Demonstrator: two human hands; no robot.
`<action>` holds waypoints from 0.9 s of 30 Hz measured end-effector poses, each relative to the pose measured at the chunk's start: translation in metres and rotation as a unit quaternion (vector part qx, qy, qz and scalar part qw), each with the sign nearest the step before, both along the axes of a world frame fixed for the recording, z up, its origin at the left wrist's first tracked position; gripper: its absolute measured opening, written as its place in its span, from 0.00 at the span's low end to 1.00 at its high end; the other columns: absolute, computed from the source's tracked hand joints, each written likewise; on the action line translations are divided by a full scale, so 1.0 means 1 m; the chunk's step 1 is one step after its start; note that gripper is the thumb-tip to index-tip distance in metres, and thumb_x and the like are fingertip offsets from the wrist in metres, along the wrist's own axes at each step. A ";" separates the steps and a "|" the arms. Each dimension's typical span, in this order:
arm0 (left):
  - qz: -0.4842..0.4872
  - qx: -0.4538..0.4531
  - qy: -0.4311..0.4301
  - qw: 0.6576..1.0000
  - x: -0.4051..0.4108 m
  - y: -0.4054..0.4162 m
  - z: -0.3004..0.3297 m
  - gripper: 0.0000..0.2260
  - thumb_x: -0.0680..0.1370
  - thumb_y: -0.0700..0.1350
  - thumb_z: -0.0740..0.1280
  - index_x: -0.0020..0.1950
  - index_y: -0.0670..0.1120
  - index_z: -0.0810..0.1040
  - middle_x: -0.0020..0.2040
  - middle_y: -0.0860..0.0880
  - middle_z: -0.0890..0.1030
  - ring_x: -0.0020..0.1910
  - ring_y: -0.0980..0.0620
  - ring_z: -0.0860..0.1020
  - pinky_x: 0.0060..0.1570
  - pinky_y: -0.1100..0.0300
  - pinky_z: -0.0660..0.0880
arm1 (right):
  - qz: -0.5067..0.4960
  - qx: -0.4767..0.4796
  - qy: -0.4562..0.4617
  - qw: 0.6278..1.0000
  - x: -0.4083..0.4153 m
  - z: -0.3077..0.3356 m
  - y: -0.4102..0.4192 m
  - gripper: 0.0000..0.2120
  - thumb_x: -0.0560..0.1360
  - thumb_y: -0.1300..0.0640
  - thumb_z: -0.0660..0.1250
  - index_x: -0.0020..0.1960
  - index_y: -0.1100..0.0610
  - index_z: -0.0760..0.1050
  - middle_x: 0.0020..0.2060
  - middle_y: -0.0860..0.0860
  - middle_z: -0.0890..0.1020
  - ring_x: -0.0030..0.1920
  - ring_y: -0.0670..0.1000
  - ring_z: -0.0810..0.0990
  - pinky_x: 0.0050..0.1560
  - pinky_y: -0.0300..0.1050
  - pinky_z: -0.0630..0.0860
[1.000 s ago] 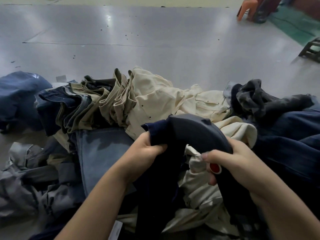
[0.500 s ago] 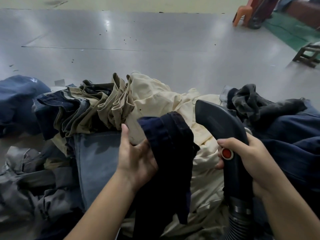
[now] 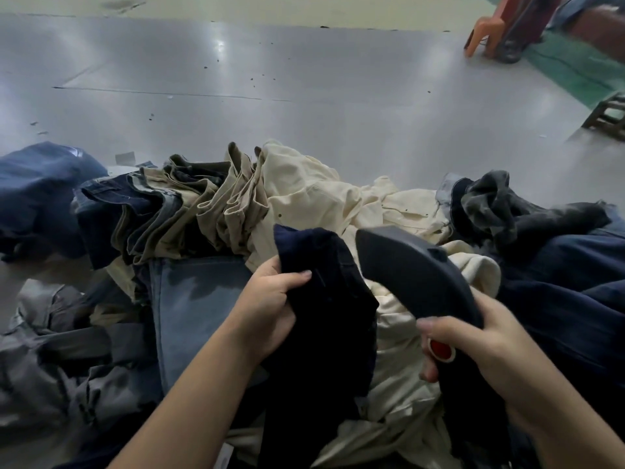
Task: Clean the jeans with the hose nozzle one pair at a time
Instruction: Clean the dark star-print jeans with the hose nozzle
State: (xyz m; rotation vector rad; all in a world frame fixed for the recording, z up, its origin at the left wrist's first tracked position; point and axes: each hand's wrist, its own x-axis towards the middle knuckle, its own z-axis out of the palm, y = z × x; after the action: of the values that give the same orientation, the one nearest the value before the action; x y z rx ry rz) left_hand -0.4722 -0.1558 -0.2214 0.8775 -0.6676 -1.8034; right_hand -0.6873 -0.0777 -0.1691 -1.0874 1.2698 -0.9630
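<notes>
since half a second before, left hand [image 3: 270, 309] clamped the navy jeans [image 3: 324, 319] beside right hand [image 3: 480, 353]'s gripped hose nozzle [image 3: 416, 275]; best held taut.

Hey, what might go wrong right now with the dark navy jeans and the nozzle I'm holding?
The left hand grips only the top edge of the dark navy jeans, so they may slip. The black plastic hose nozzle in the right hand sits close above the cream trousers and may catch them instead.
</notes>
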 end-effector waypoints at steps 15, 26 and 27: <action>-0.090 -0.062 -0.005 0.994 0.004 0.017 0.007 0.17 0.67 0.28 0.64 0.48 0.42 0.84 0.46 0.41 0.84 0.44 0.46 0.84 0.43 0.57 0.80 | -0.096 0.018 -0.018 0.995 0.009 -0.011 -0.019 0.04 0.73 0.67 0.67 0.41 0.63 0.72 0.23 0.55 0.73 0.22 0.52 0.75 0.23 0.43 0.73; -0.004 0.216 -0.035 0.976 0.011 0.004 -0.011 0.22 0.77 0.57 0.62 0.57 0.39 0.82 0.51 0.38 0.83 0.46 0.40 0.82 0.48 0.49 0.77 | -0.121 -0.014 0.001 0.993 -0.004 -0.029 -0.020 0.05 0.72 0.63 0.70 0.39 0.59 0.74 0.28 0.57 0.74 0.25 0.54 0.76 0.30 0.47 0.78; 0.003 0.196 -0.060 0.979 0.010 0.001 -0.010 0.20 0.77 0.53 0.63 0.57 0.40 0.82 0.51 0.38 0.83 0.47 0.41 0.82 0.49 0.50 0.78 | -0.121 -0.013 0.000 0.993 -0.003 -0.030 -0.020 0.05 0.72 0.63 0.70 0.39 0.59 0.74 0.28 0.57 0.74 0.25 0.54 0.76 0.29 0.46 0.77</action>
State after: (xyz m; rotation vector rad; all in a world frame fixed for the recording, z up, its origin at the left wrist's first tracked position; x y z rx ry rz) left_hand -0.4619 -0.1553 -0.2310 1.2559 -0.3846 -1.9210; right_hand -0.6907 -0.0972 -0.1986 -0.9679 1.4149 -1.1637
